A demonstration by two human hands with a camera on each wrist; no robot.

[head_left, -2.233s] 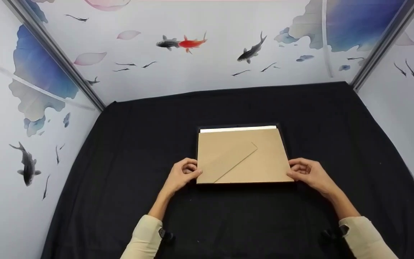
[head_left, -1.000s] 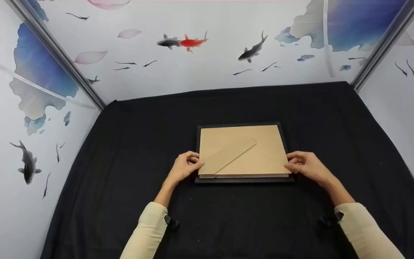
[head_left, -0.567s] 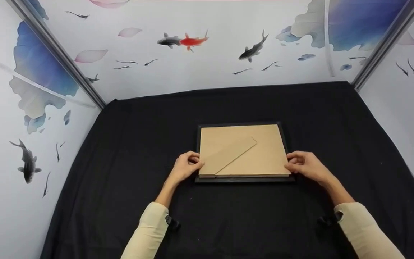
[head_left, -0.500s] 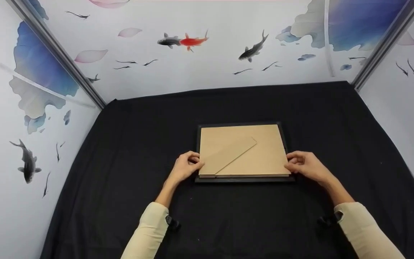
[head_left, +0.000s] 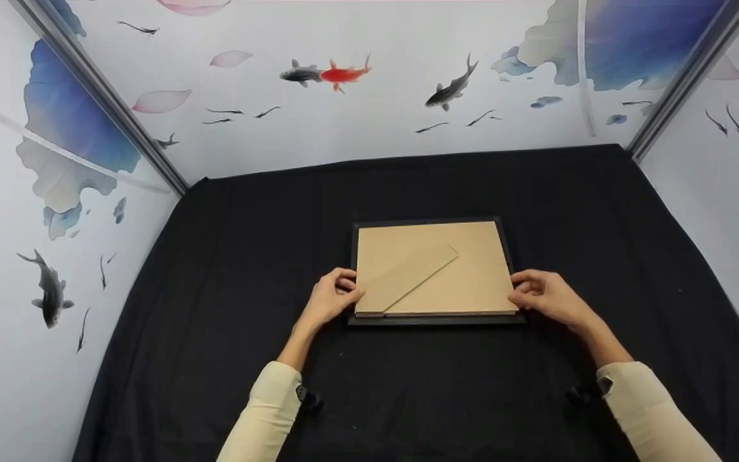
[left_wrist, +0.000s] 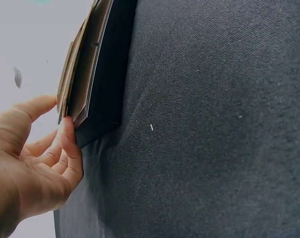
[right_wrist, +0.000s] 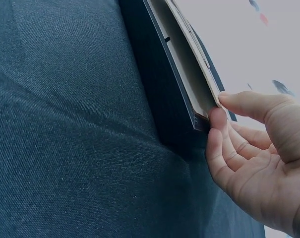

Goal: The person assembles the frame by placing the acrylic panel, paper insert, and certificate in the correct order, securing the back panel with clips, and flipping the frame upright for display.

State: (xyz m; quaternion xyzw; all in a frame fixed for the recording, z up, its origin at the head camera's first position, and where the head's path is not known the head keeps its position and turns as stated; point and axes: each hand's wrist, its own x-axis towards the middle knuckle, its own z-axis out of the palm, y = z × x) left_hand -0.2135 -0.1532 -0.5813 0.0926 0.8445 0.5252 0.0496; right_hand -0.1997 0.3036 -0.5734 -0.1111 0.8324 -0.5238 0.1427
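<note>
A black picture frame (head_left: 437,321) lies face down, with a tan backing board (head_left: 472,282) over it. A slanted stand flap (head_left: 401,276) lies flat on the board. My left hand (head_left: 331,298) pinches the board's near left corner between thumb and fingers; my right hand (head_left: 552,298) does the same at the near right corner. In the left wrist view the board (left_wrist: 70,79) stands slightly apart from the frame (left_wrist: 110,74) along its near side. The right wrist view has a similar gap between the board (right_wrist: 202,74) and the frame (right_wrist: 145,74).
A black cloth (head_left: 267,256) covers the table under the frame. White panels (head_left: 369,128) printed with fish and leaves stand at the back and both sides, joined by grey metal posts (head_left: 97,96).
The board has slid away from me with both hands, so the frame's near rim shows and the white strip at the far edge is covered. Over the last second almost nothing moved.
</note>
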